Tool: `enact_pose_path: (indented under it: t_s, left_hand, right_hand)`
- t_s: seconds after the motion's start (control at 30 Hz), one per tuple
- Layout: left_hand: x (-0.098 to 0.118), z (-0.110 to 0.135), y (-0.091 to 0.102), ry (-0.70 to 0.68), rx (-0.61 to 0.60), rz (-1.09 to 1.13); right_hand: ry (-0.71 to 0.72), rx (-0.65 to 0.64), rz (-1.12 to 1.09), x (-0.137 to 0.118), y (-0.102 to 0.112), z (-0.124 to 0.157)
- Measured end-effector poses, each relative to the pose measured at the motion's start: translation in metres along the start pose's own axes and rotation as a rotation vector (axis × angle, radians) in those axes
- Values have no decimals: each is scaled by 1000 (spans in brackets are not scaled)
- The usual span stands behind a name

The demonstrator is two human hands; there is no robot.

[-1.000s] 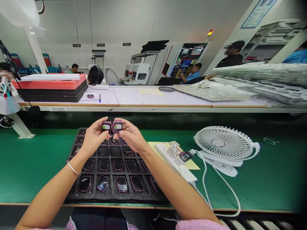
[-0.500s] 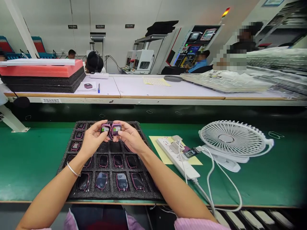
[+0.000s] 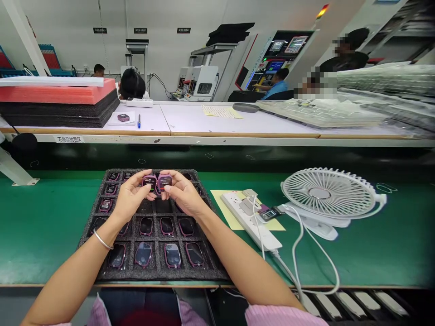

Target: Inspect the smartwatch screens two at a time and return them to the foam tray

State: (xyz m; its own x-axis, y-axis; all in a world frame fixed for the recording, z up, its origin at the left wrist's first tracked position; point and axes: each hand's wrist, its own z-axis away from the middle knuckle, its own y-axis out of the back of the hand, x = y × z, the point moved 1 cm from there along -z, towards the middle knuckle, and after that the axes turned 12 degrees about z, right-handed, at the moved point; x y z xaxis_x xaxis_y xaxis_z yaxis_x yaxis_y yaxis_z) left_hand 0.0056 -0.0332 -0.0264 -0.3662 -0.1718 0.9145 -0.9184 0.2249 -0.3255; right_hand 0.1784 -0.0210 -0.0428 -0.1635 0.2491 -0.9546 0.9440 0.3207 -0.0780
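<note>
My left hand (image 3: 131, 199) pinches a small purple watch body (image 3: 149, 182) with its screen toward me. Beside it, my right hand (image 3: 183, 194) pinches a second purple watch body (image 3: 165, 181); the two units touch side by side. Both hands hover over the far half of a black foam tray (image 3: 102, 267) on the green belt. Several more purple watch bodies (image 3: 172, 255) lie in the tray's pockets, and a few pockets under my hands are bare.
A white power strip (image 3: 249, 222) with plugs and a charging watch (image 3: 268, 213) lies right of the tray on a yellow sheet. A white fan (image 3: 328, 197) lies flat further right, its cable looping to the belt's front edge. Stacked foam trays (image 3: 57, 106) sit on the far shelf; other people work beyond.
The view has tipped down a little, so the tray appears higher. My hands hold the two watch bodies together as before, lowered slightly toward the tray.
</note>
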Motion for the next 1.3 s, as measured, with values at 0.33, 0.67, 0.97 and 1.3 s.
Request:
enact_pose_path:
  t_s: [0.33, 0.67, 0.97, 1.3]
  left_hand:
    - [-24, 2, 14, 161, 86, 92]
    - [-28, 3, 12, 206, 93, 68]
    - [-27, 4, 12, 152, 60, 24]
    - [-27, 6, 9, 143, 58, 11]
  right_hand:
    - [-262, 47, -238, 33, 1, 4]
    - [-222, 43, -183, 29, -3, 9]
    - [-187, 15, -153, 23, -2, 13]
    - [-154, 30, -102, 25, -1, 13]
